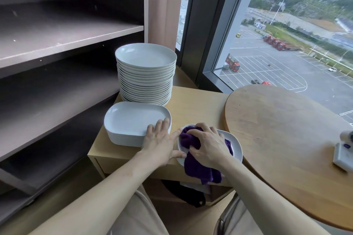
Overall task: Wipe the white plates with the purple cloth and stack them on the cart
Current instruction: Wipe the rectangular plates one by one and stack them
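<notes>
a tall round stack (pixel 146 74) and a low oblong stack (pixel 131 118) stand on the left of the counter (pixel 194 105). the left hand (pixel 162 139) lies flat on the oblong stack, fingers straight, thumb on the rim of a lone plate (pixel 236 147) just beside it. on that plate the right hand (pixel 208 145) grips the bunched cloth (pixel 194 166). wiping looks under way. the next move is likely lifting the plate onto the oblong stack, which calls for the left hand to clear off.
</notes>
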### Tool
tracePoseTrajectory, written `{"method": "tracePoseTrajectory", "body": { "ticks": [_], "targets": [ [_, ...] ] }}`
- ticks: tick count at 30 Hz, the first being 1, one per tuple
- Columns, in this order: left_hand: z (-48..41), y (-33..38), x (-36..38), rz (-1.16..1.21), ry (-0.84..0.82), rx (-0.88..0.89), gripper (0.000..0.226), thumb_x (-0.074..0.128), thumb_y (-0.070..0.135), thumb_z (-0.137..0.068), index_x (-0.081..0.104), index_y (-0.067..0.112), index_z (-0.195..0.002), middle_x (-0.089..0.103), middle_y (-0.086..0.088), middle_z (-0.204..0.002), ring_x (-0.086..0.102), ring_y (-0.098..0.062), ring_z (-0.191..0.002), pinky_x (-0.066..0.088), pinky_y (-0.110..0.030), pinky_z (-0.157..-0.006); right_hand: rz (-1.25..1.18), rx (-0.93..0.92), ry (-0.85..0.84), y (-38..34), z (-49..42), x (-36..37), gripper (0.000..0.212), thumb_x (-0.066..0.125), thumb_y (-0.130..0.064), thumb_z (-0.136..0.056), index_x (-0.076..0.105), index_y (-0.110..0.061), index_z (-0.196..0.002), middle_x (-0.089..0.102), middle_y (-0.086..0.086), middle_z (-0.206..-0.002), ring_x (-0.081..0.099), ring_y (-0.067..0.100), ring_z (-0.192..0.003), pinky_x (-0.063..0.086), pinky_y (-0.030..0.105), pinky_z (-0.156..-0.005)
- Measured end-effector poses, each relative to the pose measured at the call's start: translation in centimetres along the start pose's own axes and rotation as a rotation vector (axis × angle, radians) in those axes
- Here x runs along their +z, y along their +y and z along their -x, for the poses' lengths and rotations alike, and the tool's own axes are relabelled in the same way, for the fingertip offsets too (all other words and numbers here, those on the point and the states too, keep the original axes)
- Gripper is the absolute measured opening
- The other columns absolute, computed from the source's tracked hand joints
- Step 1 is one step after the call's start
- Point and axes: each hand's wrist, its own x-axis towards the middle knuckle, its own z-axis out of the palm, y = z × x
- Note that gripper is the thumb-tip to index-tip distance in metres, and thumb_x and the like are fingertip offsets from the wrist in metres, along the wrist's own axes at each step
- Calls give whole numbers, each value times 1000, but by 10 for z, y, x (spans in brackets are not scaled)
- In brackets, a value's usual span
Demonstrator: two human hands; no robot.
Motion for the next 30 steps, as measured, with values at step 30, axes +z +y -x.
{"method": "tracePoseTrajectory", "body": {
  "ticks": [30],
  "targets": [
    [16, 43, -3, 14, 73, 295, 29, 37, 34, -102, 64, 24, -98, 54, 6, -98, 61, -18, -85, 36, -29, -61, -74, -69, 243, 64, 32, 7, 38, 68, -38, -76, 72, -34, -113, 57, -12, -131, 51, 23, -127, 37, 49, -103]
  ]
}}
